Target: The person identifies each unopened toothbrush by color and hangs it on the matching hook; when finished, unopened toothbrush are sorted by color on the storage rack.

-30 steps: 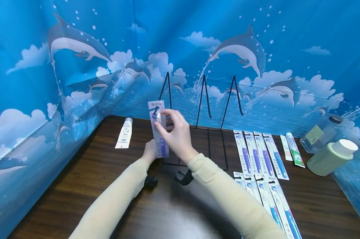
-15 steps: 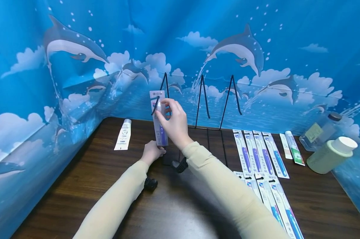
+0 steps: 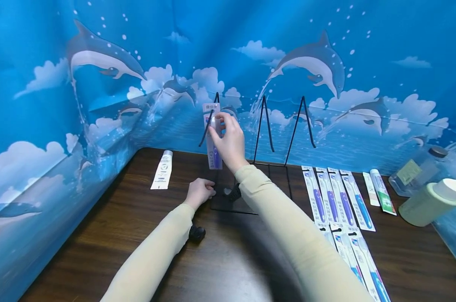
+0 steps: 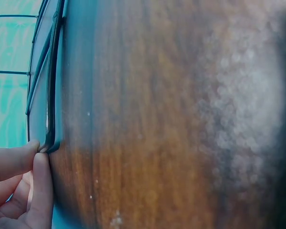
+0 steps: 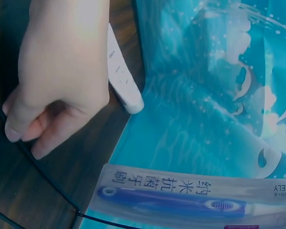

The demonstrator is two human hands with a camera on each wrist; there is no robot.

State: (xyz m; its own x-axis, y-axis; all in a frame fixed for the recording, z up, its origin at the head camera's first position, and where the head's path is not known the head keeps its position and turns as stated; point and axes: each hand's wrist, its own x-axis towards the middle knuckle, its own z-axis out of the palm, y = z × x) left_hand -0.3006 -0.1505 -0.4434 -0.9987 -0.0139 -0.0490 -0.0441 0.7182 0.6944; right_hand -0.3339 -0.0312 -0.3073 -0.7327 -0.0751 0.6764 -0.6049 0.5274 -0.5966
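Note:
A toothbrush in a clear blister pack with a purple handle [image 3: 215, 158] hangs upright on the left hook of a black wire rack [image 4: 51, 95]. The hook's wire comes out through the hole near the top of the pack and slants down in front of it. My right hand [image 3: 231, 140] pinches the pack's right edge in its upper part, between thumb and fingers. Low at the rack's front left corner, my left hand [image 3: 200, 193] pinches the base wire between thumb and finger. In the right wrist view the pack's purple handle [image 5: 171, 198] lies along the bottom.
Several packed toothbrushes [image 3: 315, 195] lie in two rows on the right. Beyond them are a green toothpaste tube [image 3: 383, 193], a green bottle [image 3: 426, 205] and a clear bottle [image 3: 413, 172]. A white tube [image 3: 162, 171] lies at the left. A dolphin-print curtain [image 3: 250, 33] stands behind.
My right hand has raised the toothbrush pack and pushed it back along the hook, away from its tip. My left hand stays low at the rack's corner.

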